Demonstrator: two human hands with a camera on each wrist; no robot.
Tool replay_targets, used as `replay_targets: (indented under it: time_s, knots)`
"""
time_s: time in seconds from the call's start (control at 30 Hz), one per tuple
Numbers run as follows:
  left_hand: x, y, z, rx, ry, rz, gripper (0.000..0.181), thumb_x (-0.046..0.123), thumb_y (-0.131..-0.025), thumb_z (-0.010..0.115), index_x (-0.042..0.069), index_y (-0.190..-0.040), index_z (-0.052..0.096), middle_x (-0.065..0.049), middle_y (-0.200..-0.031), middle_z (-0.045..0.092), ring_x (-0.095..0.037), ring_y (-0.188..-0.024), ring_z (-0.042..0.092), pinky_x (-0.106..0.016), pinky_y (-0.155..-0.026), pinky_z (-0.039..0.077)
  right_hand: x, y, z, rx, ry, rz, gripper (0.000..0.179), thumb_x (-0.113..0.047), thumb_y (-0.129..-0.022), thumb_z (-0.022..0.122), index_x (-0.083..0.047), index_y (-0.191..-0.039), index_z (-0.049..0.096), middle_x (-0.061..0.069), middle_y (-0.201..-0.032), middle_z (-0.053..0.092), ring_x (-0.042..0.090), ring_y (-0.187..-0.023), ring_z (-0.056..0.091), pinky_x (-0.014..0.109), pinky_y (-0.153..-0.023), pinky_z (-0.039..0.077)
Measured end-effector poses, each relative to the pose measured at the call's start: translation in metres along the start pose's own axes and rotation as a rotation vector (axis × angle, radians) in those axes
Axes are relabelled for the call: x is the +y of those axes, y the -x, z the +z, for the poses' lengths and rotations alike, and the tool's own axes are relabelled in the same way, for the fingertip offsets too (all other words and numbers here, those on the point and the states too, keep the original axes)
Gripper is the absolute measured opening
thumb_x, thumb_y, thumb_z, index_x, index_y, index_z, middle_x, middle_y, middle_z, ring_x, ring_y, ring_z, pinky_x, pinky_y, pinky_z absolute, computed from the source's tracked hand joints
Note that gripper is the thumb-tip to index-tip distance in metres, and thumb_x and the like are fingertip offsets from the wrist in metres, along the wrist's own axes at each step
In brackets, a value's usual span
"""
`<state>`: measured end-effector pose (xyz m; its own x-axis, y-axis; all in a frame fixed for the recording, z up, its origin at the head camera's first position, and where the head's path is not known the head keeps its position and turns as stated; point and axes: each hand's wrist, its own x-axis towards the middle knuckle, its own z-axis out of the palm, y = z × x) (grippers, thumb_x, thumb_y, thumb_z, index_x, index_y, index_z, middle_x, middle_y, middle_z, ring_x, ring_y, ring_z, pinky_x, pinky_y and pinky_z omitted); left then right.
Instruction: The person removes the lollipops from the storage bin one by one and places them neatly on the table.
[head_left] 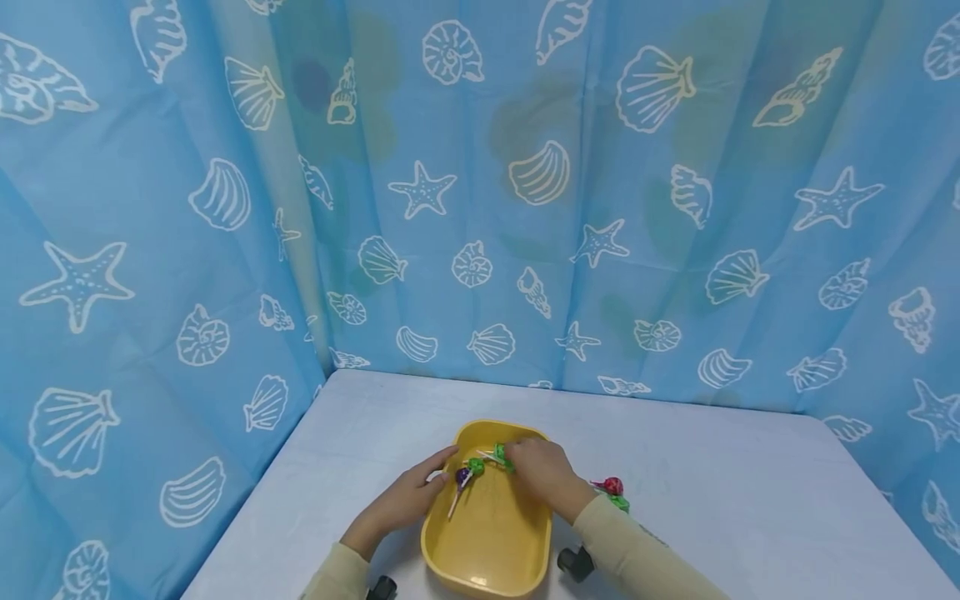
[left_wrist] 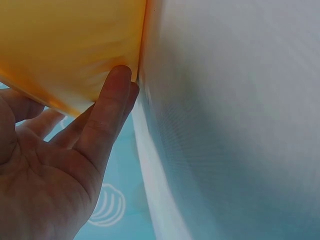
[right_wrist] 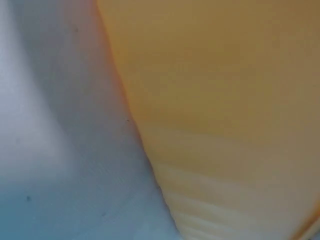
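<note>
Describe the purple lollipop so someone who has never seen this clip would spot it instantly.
On the white table sits a yellow tray, with the person's left hand at its side. Inside the tray, close to that hand, lies a small purple lollipop. Its dark purple wrapper sets it apart from the green lollipop right beside it.

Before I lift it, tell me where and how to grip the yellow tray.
Take the yellow tray by the rims of its long sides, ideally from left and right: it is narrower that way, and the left hand touches the left side. Lollipops lie inside, so an even hold should suit.
</note>
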<state>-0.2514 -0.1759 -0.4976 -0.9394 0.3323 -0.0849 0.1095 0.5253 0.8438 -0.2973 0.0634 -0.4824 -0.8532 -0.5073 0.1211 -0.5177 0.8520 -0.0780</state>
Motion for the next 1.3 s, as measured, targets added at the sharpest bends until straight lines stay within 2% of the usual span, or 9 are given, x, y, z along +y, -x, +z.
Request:
replay_targets:
  time_s: [0.17,0.4,0.53,0.87,1.2,1.3]
  knots:
    - [0.001,0.001,-0.001,-0.001,-0.001,-0.012,0.050,0.022,-0.109,0.045,0.015,-0.158,0.038,-0.015,-0.160,0.037,-0.040,-0.147,0.032,-0.062,-0.117,0.027,-0.001,0.003,-0.006,-0.043,-0.067,0.034,0.015,-0.015,-0.086,0.082,-0.014,-0.096,0.072,-0.002,-0.086,0.065,0.017,-0.079,0.059,0.038,-0.083,0.058]
    - [-0.002,-0.001,-0.002,0.000,-0.021,-0.005,0.050,0.024,-0.109,0.045,0.017,-0.158,0.039,-0.015,-0.160,0.038,-0.040,-0.147,0.032,-0.062,-0.116,0.028,0.003,0.007,-0.009,-0.022,-0.112,0.021,0.022,-0.019,-0.086,0.082,-0.015,-0.106,0.073,-0.002,-0.095,0.067,0.016,-0.086,0.061,0.039,-0.087,0.058]
    - [-0.002,-0.001,-0.002,-0.004,-0.022,-0.006,0.050,0.023,-0.109,0.045,0.016,-0.158,0.039,-0.015,-0.160,0.038,-0.040,-0.147,0.032,-0.061,-0.117,0.027,0.005,0.011,-0.011,-0.024,-0.152,0.031,0.024,-0.020,-0.086,0.082,-0.015,-0.108,0.073,-0.002,-0.098,0.066,0.017,-0.089,0.060,0.040,-0.090,0.057]
    - [0.003,0.000,-0.001,0.001,-0.018,-0.009,0.050,0.023,-0.109,0.044,0.016,-0.158,0.038,-0.015,-0.160,0.037,-0.040,-0.147,0.032,-0.062,-0.117,0.027,0.007,0.018,-0.017,-0.016,-0.255,0.059,0.025,-0.021,-0.086,0.081,-0.018,-0.109,0.074,0.000,-0.111,0.069,0.024,-0.108,0.064,0.047,-0.099,0.054]
    - [0.002,0.001,-0.001,0.001,-0.023,-0.001,0.050,0.022,-0.109,0.044,0.016,-0.158,0.038,-0.015,-0.160,0.037,-0.041,-0.147,0.031,-0.062,-0.116,0.027,0.011,0.029,-0.025,0.029,-0.302,0.041,0.023,-0.020,-0.088,0.078,-0.018,-0.110,0.073,0.001,-0.114,0.069,0.023,-0.111,0.064,0.046,-0.099,0.054]
    - [0.002,0.001,0.000,0.004,-0.020,-0.004,0.050,0.023,-0.109,0.045,0.015,-0.158,0.039,-0.016,-0.160,0.038,-0.042,-0.147,0.032,-0.063,-0.116,0.027,0.014,0.032,-0.027,0.044,-0.306,0.034,0.023,-0.019,-0.088,0.077,-0.017,-0.110,0.073,0.000,-0.112,0.069,0.021,-0.107,0.064,0.046,-0.098,0.055]
